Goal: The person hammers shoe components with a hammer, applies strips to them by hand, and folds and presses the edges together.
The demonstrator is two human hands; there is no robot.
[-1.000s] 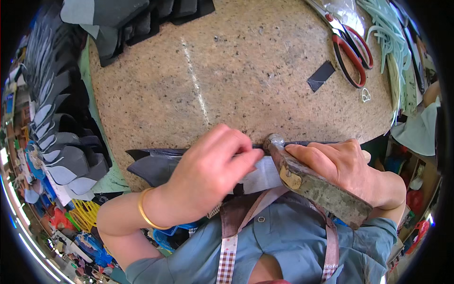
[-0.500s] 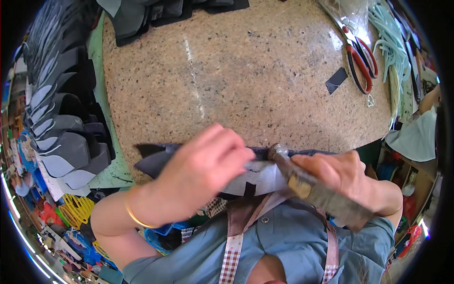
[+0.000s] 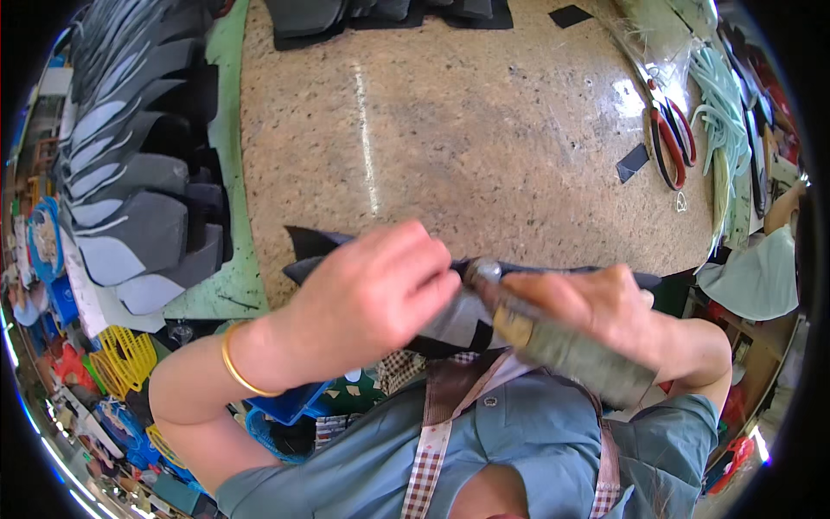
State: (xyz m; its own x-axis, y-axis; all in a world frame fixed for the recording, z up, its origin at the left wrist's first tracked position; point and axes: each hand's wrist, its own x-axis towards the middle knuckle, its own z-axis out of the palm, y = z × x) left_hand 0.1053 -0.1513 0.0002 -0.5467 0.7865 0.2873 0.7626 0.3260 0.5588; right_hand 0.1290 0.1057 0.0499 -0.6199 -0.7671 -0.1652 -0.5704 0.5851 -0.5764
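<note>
At the near edge of the stone slab lies a dark, flat, flexible piece [image 3: 313, 246] with pointed ends on the left and a pale underside facing me. My left hand [image 3: 372, 298] is closed on its upper edge, thumb and fingers pinched together; the fingertips are partly hidden. My right hand [image 3: 596, 311] grips a hammer [image 3: 584, 356] with a round metal face and a broad, worn far end. The hammer's round face is at the dark edge, just right of my left fingertips. Its handle is mostly hidden under the head.
Stacked dark grey cut pieces [image 3: 147, 233] line the left side, and more [image 3: 389, 10] sit at the far edge. Red-handled scissors [image 3: 670, 143], a small black patch [image 3: 632, 163] and pale green strips [image 3: 722, 104] lie at the right of the stone slab [image 3: 484, 147].
The hammer's face has moved left along the dark edge, closer to my left fingertips. The whole view has shifted, so the slab and scissors appear farther right.
</note>
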